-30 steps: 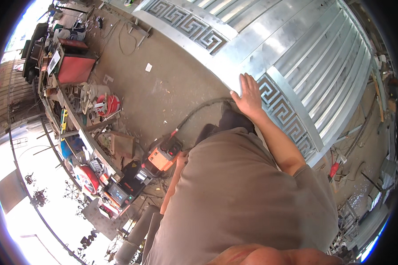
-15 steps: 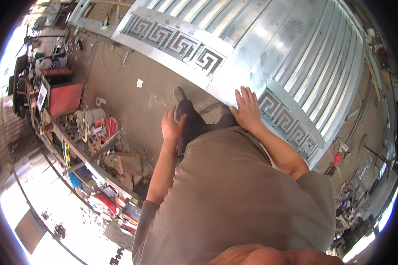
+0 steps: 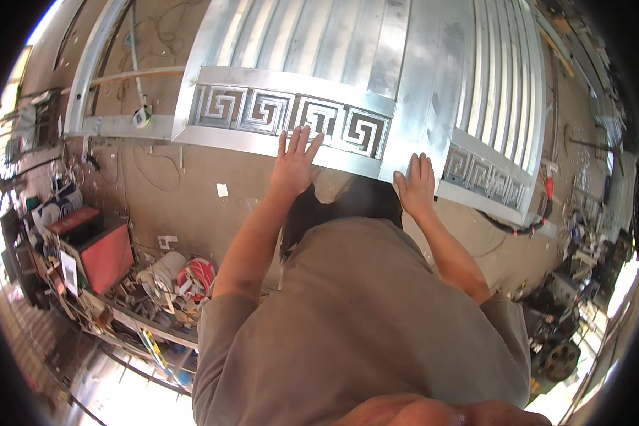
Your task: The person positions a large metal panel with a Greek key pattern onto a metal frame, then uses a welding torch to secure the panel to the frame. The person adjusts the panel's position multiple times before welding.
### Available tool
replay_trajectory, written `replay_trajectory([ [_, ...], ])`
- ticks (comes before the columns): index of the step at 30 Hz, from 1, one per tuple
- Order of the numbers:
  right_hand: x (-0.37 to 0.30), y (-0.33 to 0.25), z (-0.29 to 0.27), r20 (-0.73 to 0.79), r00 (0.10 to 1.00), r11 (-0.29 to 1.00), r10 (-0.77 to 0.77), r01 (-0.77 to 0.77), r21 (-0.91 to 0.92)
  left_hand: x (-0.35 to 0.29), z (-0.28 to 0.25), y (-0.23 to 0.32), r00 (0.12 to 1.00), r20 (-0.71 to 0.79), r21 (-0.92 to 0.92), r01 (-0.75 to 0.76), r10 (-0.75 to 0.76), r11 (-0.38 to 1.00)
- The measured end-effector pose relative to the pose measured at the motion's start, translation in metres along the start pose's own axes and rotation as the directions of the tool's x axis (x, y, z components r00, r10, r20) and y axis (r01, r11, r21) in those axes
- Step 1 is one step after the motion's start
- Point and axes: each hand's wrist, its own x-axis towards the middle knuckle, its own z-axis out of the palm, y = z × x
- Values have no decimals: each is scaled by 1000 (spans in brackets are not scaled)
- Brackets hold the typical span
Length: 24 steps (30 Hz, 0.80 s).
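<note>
A large silvery metal gate panel lies in front of me, with long parallel slats running away from its near end. Two bands of square spiral cut-outs cross it, a left band and a right band. My left hand rests on the near edge below the left band, fingers stretched out and slightly apart. On the plain strip between the bands lies my right hand, fingers extended forward and thumb apart. Neither hand holds anything.
At the left stand a red box and a cluttered workbench, with a red coil beside it. A metal frame adjoins the gate's left side. A dark cable lies near its right corner. Machinery stands at the right.
My left hand has moved from the air above my leg onto the gate's near edge. My right hand stays on the gate. The view has turned, so the near edge runs more level.
</note>
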Motion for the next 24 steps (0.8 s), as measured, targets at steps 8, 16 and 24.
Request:
replay_trajectory([
  [8,18,-22,7,1,955,953,295,-294,75,4,6,-7,1000,0,-23,-27,27,999],
  [16,67,-25,9,-116,971,977,207,-199,75,14,1,-30,992,44,-38,-120,122,992],
  [24,80,-28,10,-109,981,987,159,-159,6,25,2,-47,957,129,30,-265,259,964],
])
